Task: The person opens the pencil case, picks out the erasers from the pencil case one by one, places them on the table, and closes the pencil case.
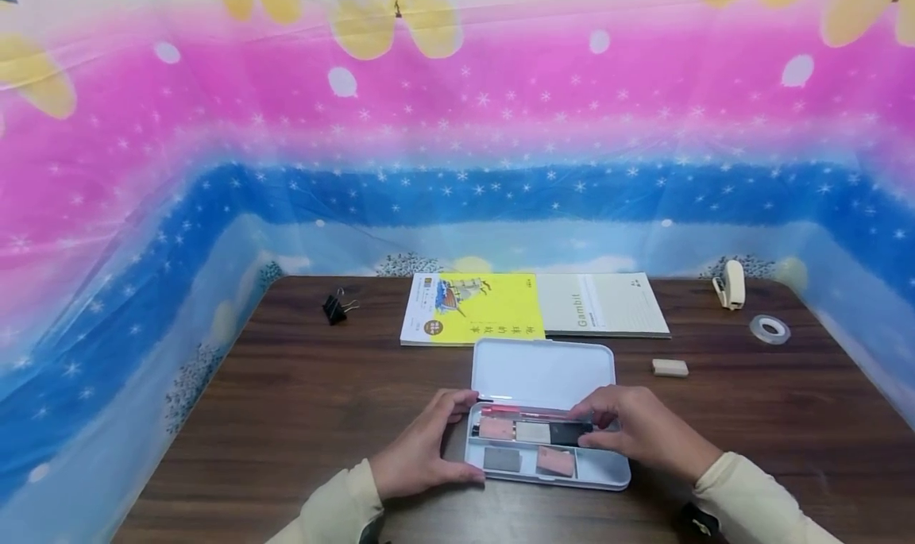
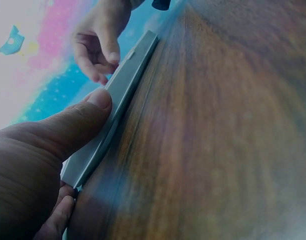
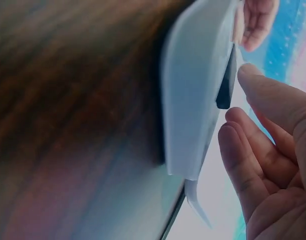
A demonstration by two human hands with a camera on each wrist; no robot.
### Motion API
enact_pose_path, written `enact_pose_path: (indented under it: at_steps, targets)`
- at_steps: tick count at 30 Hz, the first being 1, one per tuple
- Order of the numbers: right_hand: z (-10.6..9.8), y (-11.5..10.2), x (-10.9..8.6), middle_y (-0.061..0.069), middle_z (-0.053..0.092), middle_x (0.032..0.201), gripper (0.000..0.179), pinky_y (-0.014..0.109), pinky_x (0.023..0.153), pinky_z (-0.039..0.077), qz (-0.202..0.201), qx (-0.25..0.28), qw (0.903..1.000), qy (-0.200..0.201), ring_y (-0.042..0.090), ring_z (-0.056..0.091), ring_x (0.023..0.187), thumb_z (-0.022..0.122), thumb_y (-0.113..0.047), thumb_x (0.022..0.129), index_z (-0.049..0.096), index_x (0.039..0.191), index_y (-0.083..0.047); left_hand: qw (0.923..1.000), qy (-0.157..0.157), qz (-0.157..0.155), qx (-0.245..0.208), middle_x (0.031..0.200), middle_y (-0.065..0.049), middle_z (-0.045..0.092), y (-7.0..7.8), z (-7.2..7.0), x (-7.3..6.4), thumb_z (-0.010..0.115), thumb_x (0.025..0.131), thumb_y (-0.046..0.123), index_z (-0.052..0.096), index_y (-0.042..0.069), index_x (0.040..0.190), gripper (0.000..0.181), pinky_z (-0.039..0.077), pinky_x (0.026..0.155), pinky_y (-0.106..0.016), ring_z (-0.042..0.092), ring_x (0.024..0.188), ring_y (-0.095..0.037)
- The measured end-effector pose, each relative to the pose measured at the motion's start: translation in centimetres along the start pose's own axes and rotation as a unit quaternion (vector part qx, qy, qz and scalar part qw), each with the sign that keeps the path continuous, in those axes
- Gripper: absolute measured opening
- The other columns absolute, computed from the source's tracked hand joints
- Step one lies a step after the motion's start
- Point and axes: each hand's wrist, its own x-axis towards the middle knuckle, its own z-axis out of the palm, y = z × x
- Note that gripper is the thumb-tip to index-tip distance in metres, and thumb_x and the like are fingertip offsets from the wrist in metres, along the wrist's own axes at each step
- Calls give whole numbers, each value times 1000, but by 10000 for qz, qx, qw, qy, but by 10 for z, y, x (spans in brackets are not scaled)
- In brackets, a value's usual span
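The left end of the open white case, laid on the wooden table before a yellow-covered book, is gripped between thumb and fingers by the left hand. Over its right end the right hand is held with parted fingers, its grip released, around the end of a black block in the rear compartment; whether the block is touched cannot be told.

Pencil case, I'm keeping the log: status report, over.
Left hand grips left end of pencil case, lid open. Right hand at black block, contact unclear. No obstruction seen.
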Motion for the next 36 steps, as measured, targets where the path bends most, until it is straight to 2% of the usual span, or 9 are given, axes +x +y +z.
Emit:
enact_pose_path:
  at_steps: [6,14,18,21,24,27,32,36]
  targets:
    - [4,4,-4,-10,75,104,26,32,81,64,-436,-368,9984,38,6,69,97,87,-8,86,82,110,-18,9999,-13,-65,-77,153,-6,41,2,0,0,93,82,36,36,18,156,95,40,122,-44,48,142,-25]
    - [-1,0,-6,-11,75,105,28,32,79,64,-476,-440,9978,141,7,67,96,88,-6,86,82,108,-21,9999,-68,-91,-129,153,-5,40,3,-1,2,92,83,36,35,19,156,95,39,122,-46,47,142,-24]
    - [-7,6,-12,-13,74,104,30,29,75,64,-584,-446,9961,494,6,68,94,88,-5,85,81,106,-25,9998,-67,-109,-124,153,-6,40,4,-2,1,93,83,35,35,19,155,94,39,122,-47,47,142,-25]
    - [-17,20,-22,-14,75,103,37,27,73,64,-566,-529,9925,943,4,69,91,89,0,81,81,104,-27,9998,-84,-122,-96,153,-6,40,4,-2,0,92,83,37,35,18,155,94,39,122,-48,48,142,-26]
    - [-32,41,-33,-12,76,102,43,25,71,64,-389,-790,9878,1287,4,70,89,89,5,78,80,104,-27,9998,-96,-109,-95,153,-6,40,4,-2,0,92,83,37,35,18,155,94,39,122,-48,48,142,-26]
    - [-46,65,-45,-10,77,101,43,24,68,63,-99,-1118,9841,1375,3,70,89,90,5,77,81,103,-28,9999,-70,-87,-106,152,-7,40,3,-2,0,93,83,36,36,16,155,95,39,122,-46,48,142,-25]
    - [-64,99,-62,-8,78,100,34,26,65,60,464,-1507,9798,1228,4,69,90,91,-3,80,81,102,-28,9999,-71,-76,-114,151,-7,41,4,-3,0,93,83,36,36,15,155,94,39,122,-46,48,141,-26]
    - [-71,112,-69,-7,78,101,30,28,67,61,793,-1559,9788,1067,5,69,90,89,-6,83,82,102,-28,9998,-94,-95,-111,152,-7,41,4,-2,0,92,83,37,36,17,155,94,39,122,-47,48,142,-26]
